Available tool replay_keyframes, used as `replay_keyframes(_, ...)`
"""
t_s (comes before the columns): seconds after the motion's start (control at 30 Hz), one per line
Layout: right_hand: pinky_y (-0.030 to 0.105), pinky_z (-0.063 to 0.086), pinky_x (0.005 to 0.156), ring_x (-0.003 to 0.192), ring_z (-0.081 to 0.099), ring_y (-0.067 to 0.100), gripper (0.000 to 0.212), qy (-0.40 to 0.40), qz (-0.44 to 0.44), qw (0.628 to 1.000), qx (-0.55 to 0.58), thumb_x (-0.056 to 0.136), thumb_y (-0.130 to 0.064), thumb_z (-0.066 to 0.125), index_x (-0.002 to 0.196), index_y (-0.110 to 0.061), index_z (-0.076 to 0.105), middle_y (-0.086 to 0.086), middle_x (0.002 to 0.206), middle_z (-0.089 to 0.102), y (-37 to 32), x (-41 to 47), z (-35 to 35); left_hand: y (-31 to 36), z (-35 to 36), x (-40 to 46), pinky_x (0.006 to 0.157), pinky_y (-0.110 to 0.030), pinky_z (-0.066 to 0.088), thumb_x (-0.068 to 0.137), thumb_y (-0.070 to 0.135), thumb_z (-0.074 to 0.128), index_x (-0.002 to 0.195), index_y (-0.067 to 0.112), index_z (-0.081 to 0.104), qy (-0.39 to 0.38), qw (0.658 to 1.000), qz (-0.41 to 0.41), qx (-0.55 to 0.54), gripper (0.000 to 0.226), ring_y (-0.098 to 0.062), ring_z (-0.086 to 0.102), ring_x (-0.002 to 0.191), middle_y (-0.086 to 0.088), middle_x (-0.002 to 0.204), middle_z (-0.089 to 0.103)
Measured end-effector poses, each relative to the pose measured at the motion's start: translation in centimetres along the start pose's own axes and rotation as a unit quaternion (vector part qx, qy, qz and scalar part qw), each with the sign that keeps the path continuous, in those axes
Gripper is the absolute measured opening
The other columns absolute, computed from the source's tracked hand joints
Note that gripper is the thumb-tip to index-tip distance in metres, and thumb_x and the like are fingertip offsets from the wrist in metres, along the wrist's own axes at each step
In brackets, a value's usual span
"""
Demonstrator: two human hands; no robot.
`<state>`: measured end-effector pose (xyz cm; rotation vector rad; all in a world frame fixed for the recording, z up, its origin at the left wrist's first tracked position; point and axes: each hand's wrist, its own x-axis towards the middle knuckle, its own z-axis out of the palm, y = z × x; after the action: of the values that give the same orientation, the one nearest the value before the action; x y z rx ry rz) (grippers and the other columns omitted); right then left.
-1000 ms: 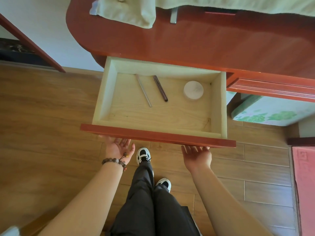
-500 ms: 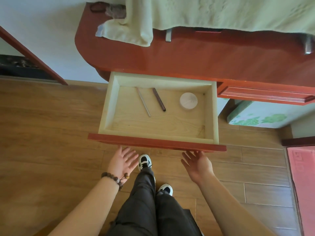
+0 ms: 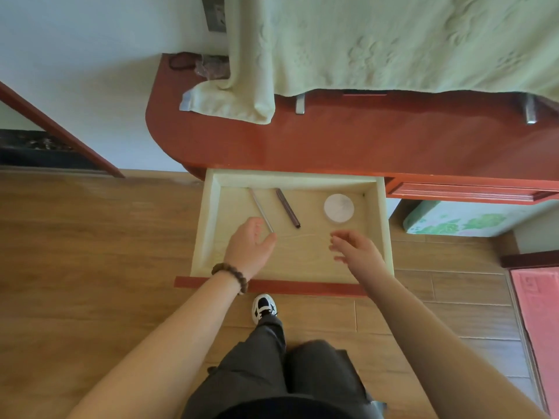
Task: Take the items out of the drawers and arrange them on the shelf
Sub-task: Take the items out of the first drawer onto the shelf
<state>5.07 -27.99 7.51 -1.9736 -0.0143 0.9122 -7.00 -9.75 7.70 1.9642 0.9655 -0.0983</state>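
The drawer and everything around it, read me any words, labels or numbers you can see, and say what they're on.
No readable text anywhere.
Round white lid in the drawer: faint marks, too blurred to read.
Silver stick and dark stick: no visible lettering.
Pink mat: embossed pattern, illegible.

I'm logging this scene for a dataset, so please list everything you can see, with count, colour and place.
drawer: one, pale wood with a red front, pulled open
thin stick: one, silver-grey, drawer's back left
dark stick: one, brown, right of the thin stick
round disc: one, white, drawer's back right
desk top: one, red-brown, above the drawer
cloth: one, pale green, draped over the desk
floor: wood-brown planks
mat: one, pink, floor at far right
bead bracelet: one, brown, left wrist
left hand: open, over the drawer by the thin stick
right hand: open, over the drawer below the disc
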Motion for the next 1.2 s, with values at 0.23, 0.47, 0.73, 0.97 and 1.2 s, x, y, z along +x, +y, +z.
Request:
replay_keyframes(0.23, 0.039, 0.048, 0.09, 0.116, 0.045, 0.02, 0.049, 0.062, -0.056, 0.977, -0.195, 0.087, -0.034, 0.059, 0.133, -0.027, 0.044, 0.001, 0.139, 0.037, -0.5, 7.7, 1.2, -0.9, 3.2, 7.9, 0.081, -0.038, 0.049, 0.086, 0.041, 0.06, 0.136, 0.011, 0.036, 0.025, 0.99, -0.049, 0.13, 0.063, -0.028, 0.05, 0.115, -0.012, 0.131, 0.044)
replay_keyframes(0.47, 0.05, 0.036, 0.104, 0.142, 0.013, 0.031, 0.09, 0.014, -0.063, 0.928, -0.366, 0.079, -0.048, 0.068, 0.149, -0.035, 0.012, 0.002, 0.158, 0.003, 0.9, 13.5, 1.5, -1.7, 6.5, 11.9, 0.086, -0.039, 0.048, 0.077, 0.052, 0.067, 0.138, 0.004, 0.028, 0.093, 0.961, -0.133, 0.223, 0.087, -0.03, 0.044, 0.113, -0.014, 0.126, 0.042)
replay_keyframes(0.73, 0.053, 0.039, 0.103, 0.138, 0.018, 0.034, 0.059, 0.034, -0.095, 0.91, -0.403, 0.086, -0.028, 0.064, 0.136, -0.03, 0.033, 0.011, 0.15, 0.017, 2.5, 15.4, 1.5, -1.9, 7.7, 13.2, 0.079, -0.041, 0.053, 0.09, 0.009, 0.057, 0.12, 0.0, 0.041, 0.139, 0.968, -0.161, 0.132, 0.035, -0.032, 0.059, 0.101, -0.018, 0.115, 0.055)
replay_keyframes(0.97, 0.045, 0.047, 0.092, 0.128, 0.029, 0.029, 0.058, -0.002, -0.13, 0.912, -0.39, 0.082, -0.029, 0.066, 0.133, -0.031, 0.041, 0.005, 0.139, 0.031, 1.1, 14.6, 0.6, -1.3, 6.7, 11.9, 0.066, -0.034, 0.05, 0.09, 0.009, 0.054, 0.111, 0.004, 0.049, 0.122, 0.975, -0.16, 0.093, 0.023, -0.027, 0.059, 0.083, -0.013, 0.106, 0.058)
replay_keyframes(1.2, 0.026, 0.036, 0.084, 0.117, 0.037, 0.013, 0.059, -0.025, -0.216, 0.94, -0.261, 0.073, -0.042, 0.066, 0.127, -0.045, 0.044, -0.012, 0.119, 0.042, -2.5, 8.8, -2.2, 3.2, 4.6, 5.7, 0.054, -0.015, 0.044, 0.082, 0.005, 0.06, 0.098, 0.025, 0.053, 0.162, 0.984, 0.047, -0.064, 0.026, -0.005, 0.058, 0.064, 0.012, 0.073, 0.057)
